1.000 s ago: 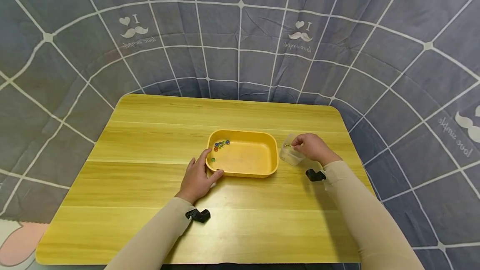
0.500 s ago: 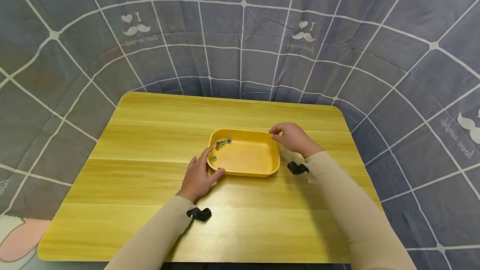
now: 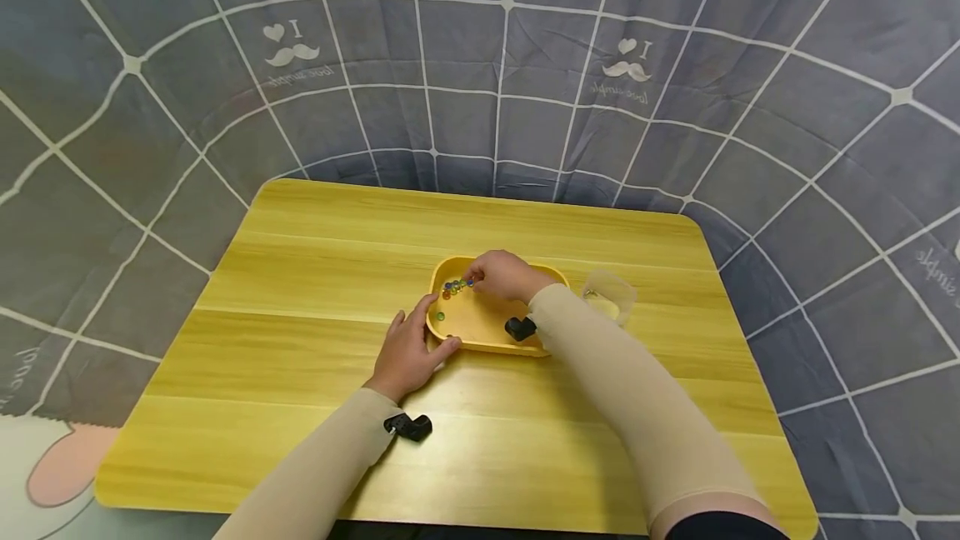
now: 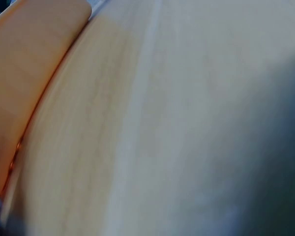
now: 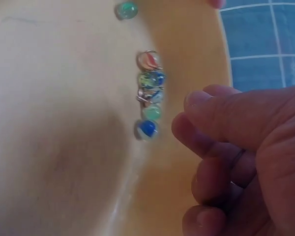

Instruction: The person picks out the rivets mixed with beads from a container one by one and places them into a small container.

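A yellow tray (image 3: 495, 347) lies mid-table with several glass marbles (image 5: 149, 130) along its left end. One green marble (image 5: 128, 10) sits apart from that row. My left hand (image 3: 405, 359) rests at the tray's left front corner, index finger at the left rim and thumb along the front rim. Inside the tray, my right hand (image 3: 508, 275) is right beside the marbles. In the right wrist view its thumb and index fingertip are close together and its other fingers curled; I cannot tell whether something small is hidden between them.
A clear plastic container (image 3: 621, 288) with a few small gold-coloured bits stands right of the tray, partly behind the right sleeve (image 3: 607, 348). The wood-grain table (image 3: 322, 273) ends at a grey checked curtain (image 3: 465, 123).
My right hand has moved left from the clear container, across the tray's right rim, to the marbles at the left end. The left hand stays at the tray's corner.
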A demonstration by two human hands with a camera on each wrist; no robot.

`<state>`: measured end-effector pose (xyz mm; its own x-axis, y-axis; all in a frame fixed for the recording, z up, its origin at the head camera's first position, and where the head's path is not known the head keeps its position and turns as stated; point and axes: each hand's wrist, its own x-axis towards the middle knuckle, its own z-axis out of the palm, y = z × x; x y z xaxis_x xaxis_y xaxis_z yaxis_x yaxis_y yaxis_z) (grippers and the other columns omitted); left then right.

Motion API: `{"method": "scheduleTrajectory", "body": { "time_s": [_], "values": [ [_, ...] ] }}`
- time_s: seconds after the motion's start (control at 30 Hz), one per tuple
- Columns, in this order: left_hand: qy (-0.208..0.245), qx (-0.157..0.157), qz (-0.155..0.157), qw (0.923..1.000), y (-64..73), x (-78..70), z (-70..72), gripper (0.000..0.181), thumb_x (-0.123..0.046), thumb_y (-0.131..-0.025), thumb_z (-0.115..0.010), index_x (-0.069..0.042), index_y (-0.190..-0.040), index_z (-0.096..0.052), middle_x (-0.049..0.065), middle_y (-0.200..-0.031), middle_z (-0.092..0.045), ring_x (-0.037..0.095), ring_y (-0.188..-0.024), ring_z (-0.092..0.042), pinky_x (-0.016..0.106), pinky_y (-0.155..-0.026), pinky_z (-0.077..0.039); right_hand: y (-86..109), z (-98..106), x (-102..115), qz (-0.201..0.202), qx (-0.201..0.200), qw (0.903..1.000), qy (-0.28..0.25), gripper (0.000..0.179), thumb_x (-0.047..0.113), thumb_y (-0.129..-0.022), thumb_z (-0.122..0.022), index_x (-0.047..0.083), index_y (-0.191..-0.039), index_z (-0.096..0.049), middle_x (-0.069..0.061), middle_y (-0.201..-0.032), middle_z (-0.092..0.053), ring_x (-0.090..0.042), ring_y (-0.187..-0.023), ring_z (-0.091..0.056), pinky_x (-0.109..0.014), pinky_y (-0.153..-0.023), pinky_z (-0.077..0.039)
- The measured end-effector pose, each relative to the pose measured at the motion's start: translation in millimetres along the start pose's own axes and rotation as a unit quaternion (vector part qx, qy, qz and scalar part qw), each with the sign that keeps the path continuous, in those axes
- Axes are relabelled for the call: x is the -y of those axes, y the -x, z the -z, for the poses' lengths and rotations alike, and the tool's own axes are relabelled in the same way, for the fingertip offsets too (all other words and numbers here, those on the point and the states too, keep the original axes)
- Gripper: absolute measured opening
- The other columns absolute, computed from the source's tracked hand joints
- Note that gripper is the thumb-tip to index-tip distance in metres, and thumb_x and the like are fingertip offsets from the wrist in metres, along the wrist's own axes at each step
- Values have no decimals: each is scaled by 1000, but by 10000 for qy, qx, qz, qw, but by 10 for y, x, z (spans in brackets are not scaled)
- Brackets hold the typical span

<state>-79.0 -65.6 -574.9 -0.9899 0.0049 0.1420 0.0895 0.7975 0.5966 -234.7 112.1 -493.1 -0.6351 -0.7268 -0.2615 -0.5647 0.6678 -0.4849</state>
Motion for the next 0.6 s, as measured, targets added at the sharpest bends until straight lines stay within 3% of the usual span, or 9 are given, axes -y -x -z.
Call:
{"method": "scheduleTrajectory", "body": {
  "time_s": [0.17,0.3,0.43,0.6],
  "values": [
    [28,66,71,9999,2,-13,-20,81,-57,-81,-60,-34,-146,-18,0,-141,-45,21,-128,-45,46,-116,-12,-148,-118,-15,-92,18,9997,-230,26,12,-87,-61,20,-111,-69,4,-98,-66,-14,-81,-55,-25,-72,-48],
    [4,84,101,9999,3,-16,-20,81,-57,-81,-60,-34,-146,-18,-1,-141,-44,20,-128,-44,46,-116,-12,-205,-211,-32,-116,88,9992,-384,26,14,-86,-64,18,-111,-68,5,-96,-66,-14,-77,-56,-24,-70,-49],
    [-10,77,81,9999,0,-13,-8,81,-57,-81,-60,-30,-146,-20,0,-140,-46,19,-128,-45,47,-116,-12,-244,-296,-47,-91,-15,9996,-282,25,17,-85,-66,18,-109,-68,6,-95,-66,-12,-75,-56,-23,-69,-48],
    [-3,55,73,10000,-3,-11,-3,80,-56,-81,-60,-26,-146,-23,0,-140,-46,20,-127,-45,47,-116,-12,-287,-386,-68,-7,-307,9995,60,21,21,-85,-67,19,-106,-69,8,-102,-66,-10,-83,-57,-25,-78,-49]
  ]
}}
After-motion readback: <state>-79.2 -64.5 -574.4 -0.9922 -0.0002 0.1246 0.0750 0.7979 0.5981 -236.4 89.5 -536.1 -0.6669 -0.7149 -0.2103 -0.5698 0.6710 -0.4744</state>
